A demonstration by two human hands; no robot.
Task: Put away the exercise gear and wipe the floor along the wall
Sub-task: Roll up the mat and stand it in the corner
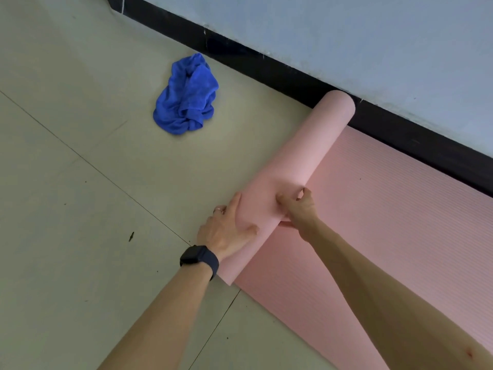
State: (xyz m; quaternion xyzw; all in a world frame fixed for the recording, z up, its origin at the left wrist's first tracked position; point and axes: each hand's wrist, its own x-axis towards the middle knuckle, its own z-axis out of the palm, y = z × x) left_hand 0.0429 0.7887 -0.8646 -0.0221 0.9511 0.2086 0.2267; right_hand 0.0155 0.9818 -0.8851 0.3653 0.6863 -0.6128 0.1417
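Note:
A pink exercise mat [386, 222] lies flat on the floor along the wall, partly rolled into a thick roll [306, 153] whose far end touches the black skirting. My left hand [226, 231], with a ring and a dark watch on the wrist, presses flat on the near left side of the roll. My right hand [298, 205] grips the roll's right side with curled fingers, at the seam where it meets the flat part. A crumpled blue cloth [186, 97] lies on the floor left of the roll, apart from both hands.
A black skirting board [266, 65] runs diagonally under a pale blue-grey wall [346, 36]. Beige floor tiles [66, 182] with dark grout lines and small specks of dirt spread to the left and front.

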